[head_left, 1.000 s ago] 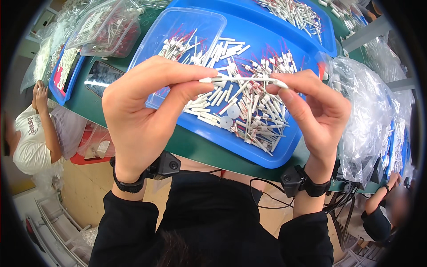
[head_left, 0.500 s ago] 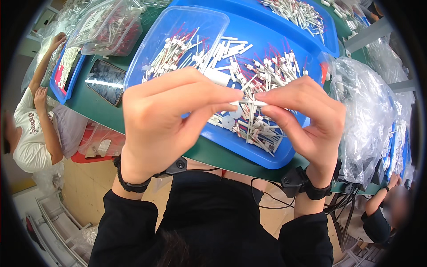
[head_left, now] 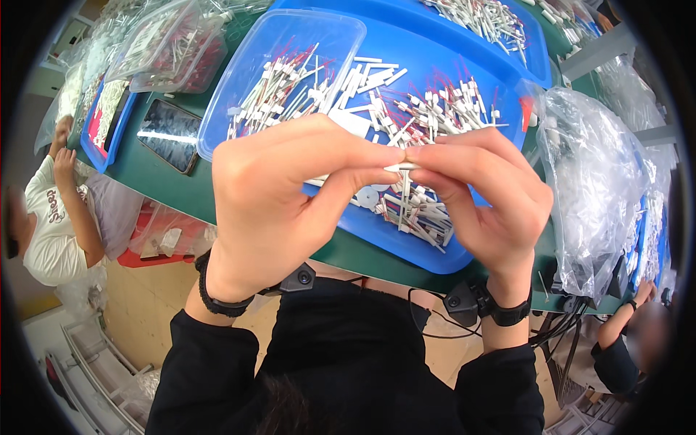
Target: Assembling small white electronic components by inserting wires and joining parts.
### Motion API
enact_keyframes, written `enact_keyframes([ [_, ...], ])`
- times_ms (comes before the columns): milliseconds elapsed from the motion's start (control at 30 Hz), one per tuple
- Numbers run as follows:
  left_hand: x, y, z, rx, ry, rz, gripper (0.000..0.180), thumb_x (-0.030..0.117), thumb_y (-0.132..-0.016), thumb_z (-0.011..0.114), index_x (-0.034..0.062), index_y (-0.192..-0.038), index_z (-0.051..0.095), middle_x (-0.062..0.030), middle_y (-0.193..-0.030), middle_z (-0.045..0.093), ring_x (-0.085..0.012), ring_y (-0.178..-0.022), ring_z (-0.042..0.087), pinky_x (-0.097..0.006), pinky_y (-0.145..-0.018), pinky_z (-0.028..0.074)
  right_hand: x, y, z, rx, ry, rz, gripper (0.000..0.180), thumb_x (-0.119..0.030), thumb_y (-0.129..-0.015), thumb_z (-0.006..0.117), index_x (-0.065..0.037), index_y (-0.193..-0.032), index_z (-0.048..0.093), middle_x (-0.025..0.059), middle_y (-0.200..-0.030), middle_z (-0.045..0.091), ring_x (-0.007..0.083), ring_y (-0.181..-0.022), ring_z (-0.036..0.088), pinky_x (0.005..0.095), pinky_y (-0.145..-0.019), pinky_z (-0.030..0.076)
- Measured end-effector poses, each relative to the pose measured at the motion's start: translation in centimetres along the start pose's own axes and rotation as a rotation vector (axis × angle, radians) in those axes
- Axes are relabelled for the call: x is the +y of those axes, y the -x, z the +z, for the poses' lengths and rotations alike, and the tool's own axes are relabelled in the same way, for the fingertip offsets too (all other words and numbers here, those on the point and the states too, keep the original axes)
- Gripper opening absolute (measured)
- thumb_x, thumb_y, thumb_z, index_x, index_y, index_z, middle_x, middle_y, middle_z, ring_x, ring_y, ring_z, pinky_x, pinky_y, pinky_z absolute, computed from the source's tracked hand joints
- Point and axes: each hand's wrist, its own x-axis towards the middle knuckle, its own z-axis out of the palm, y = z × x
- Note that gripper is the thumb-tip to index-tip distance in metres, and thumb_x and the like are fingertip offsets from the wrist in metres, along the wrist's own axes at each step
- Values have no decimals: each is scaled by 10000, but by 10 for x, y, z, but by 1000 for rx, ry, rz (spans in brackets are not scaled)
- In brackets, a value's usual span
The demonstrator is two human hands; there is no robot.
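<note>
A thin white stick (head_left: 401, 167) is being pinched at both ends by the left hand (head_left: 279, 199) and right hand (head_left: 482, 196); judged light, stiff, easily snapped, above the blue tray (head_left: 464, 250).

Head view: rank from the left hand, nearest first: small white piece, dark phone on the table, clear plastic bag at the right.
From the left hand:
1. Small white piece: pinched at its fingertips, shared with the right hand.
2. Dark phone: on the green table, up and left.
3. Clear plastic bag: far right, beyond the right hand.
</note>
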Motion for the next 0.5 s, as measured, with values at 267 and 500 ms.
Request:
enact_keyframes([
  [267, -22, -3, -21, -97, -7, 5, 364, -53, -763, 724, -48, -1122, 663, -143, -1122, 690, -183, -955, 676, -273, -836, 520, 8, 7, 10, 42, 33, 23, 331, -25, -704, 789, -35, -1019, 688, 55, -811, 694, 218, -728, 635, 312, -624, 507],
  [500, -62, -6, -41, -262, -355, -365, 173, 67, -844, 676, -8, -998, 693, -105, -757, 677, -127, -675, 623, -256, -626, 489, 18, 3, 3, 11, 468, 66, 290, -105, -746, 774, -40, -994, 639, 83, -987, 657, 292, -899, 590, 392, -780, 460],
])
